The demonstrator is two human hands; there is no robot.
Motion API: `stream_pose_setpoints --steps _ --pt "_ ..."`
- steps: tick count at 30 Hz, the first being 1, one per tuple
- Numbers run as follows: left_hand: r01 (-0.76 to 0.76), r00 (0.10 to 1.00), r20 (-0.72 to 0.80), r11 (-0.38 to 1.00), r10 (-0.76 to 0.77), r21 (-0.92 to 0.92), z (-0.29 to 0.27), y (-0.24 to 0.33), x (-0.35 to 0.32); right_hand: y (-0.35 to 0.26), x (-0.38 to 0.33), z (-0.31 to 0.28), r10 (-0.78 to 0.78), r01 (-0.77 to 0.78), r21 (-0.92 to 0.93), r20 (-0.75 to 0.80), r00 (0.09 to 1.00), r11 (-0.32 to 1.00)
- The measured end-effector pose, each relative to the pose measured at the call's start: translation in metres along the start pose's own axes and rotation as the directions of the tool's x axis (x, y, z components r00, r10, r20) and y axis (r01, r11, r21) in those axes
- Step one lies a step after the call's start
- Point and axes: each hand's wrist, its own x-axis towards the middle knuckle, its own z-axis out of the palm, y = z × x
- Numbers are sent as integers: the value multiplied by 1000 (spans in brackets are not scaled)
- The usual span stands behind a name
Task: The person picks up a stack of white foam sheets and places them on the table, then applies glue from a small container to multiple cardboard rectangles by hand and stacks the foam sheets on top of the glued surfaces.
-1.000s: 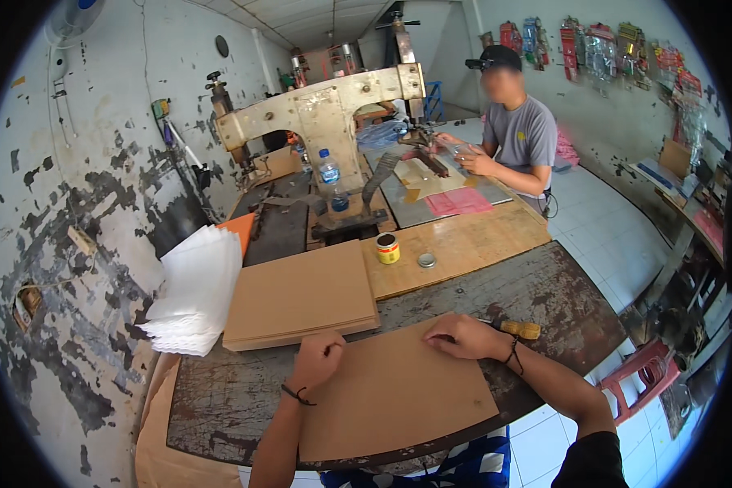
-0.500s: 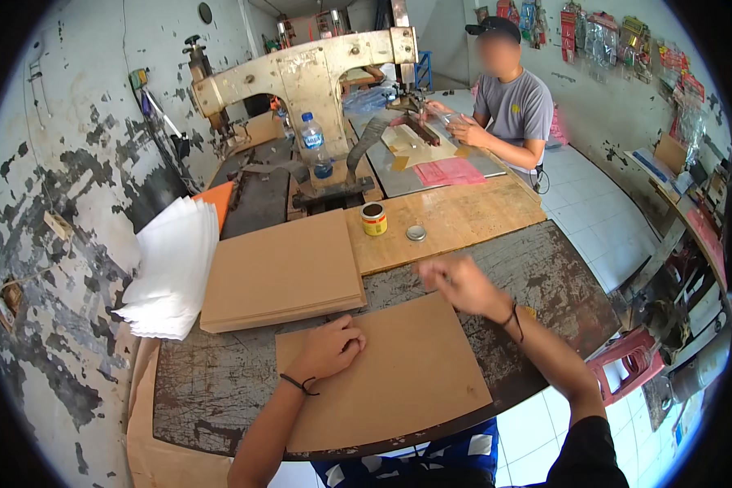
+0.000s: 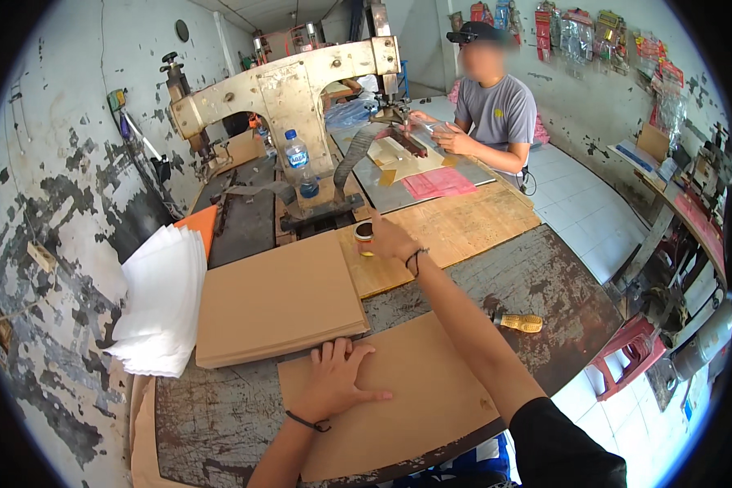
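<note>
My left hand (image 3: 333,386) lies with its fingers spread on a brown cardboard sheet (image 3: 423,398) at the table's front. Beyond the sheet, my right hand (image 3: 394,241) is at a small open can (image 3: 364,250) with a yellow-and-red label and dark contents. Its fingers go round the can's right side, one behind the rim and one in front, partly covering it. To the left of the can lies a stack of brown cardboard sheets (image 3: 272,297). A tool with a yellow handle (image 3: 520,323) rests on the dark table, right of my right forearm.
White sheets (image 3: 161,297) and an orange piece (image 3: 201,228) lie left of the stack. A large sewing machine (image 3: 281,85) and a water bottle (image 3: 297,167) stand behind. Another person (image 3: 496,114) works at the far right. A red stool (image 3: 630,358) stands beside the table (image 3: 561,281).
My right hand has moved left and away from me, from above the sheet to the can. My left hand's fingers have spread from a curl. The yellow handle has come into sight.
</note>
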Motion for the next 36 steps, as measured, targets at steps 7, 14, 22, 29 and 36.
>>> stream_pose_setpoints --steps 7,14,22,29,36 --pt "13 998 -55 1000 -13 -4 -1 1 -5 -13 -13 24 77 -57 103 -199 977 993" --pt "15 998 -64 1000 -17 -26 -4 4 -3 1 -9 24 38 6 183 -238 970 983" --pt "-336 934 -354 470 52 -816 -39 -8 -4 3 -10 18 -5 52 176 -255 967 983" --pt "-111 892 -157 131 -424 -985 -47 -58 -28 7 -13 20 -60 103 221 -193 979 970" --pt "-152 924 -176 96 -340 -984 -70 -46 -36 12 -18 23 -58 79 94 -206 977 992"
